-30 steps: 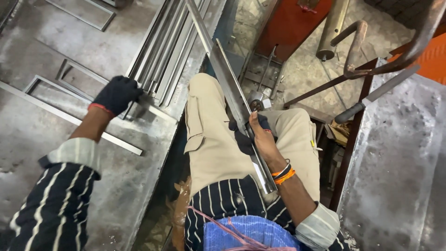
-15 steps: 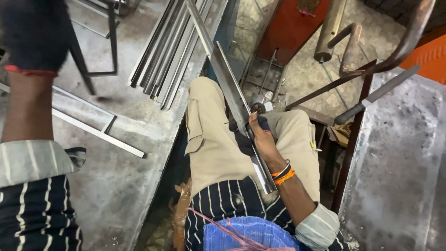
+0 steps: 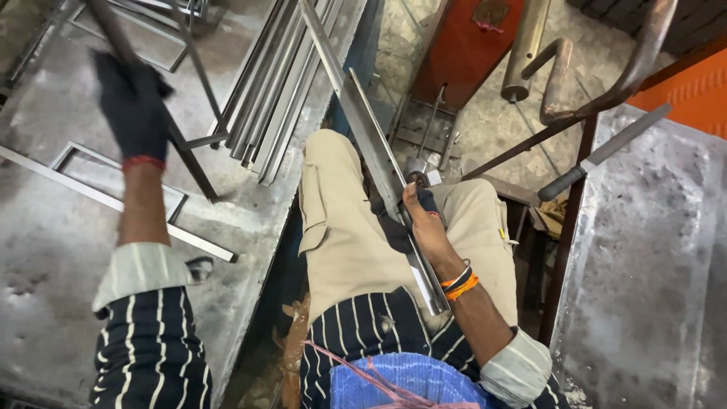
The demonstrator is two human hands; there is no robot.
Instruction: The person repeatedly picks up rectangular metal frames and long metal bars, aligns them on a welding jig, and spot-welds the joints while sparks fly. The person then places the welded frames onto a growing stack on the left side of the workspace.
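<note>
steel bench [image 3: 60, 250], left hand [image 3: 135, 106] lifting rod [image 3: 151, 98], right hand [image 3: 425, 223] gripping angle bar [image 3: 371, 148]

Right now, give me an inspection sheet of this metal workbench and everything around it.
Surface: grey scuffed steel bench top, bearing flat rectangular metal frames.
Job's things: thin dark metal rod frame, raised off the bench in the black-gloved left hand; long grey steel angle bar, lying across the lap under the bare right hand.
Clutter: bundle of grey steel strips at the bench edge.
Grips: left closed on the rod frame; right closed on the angle bar.
Cables: nothing seen.
Surroundings: red metal cabinet, curved rusty pipe, second steel table, concrete floor.
</note>
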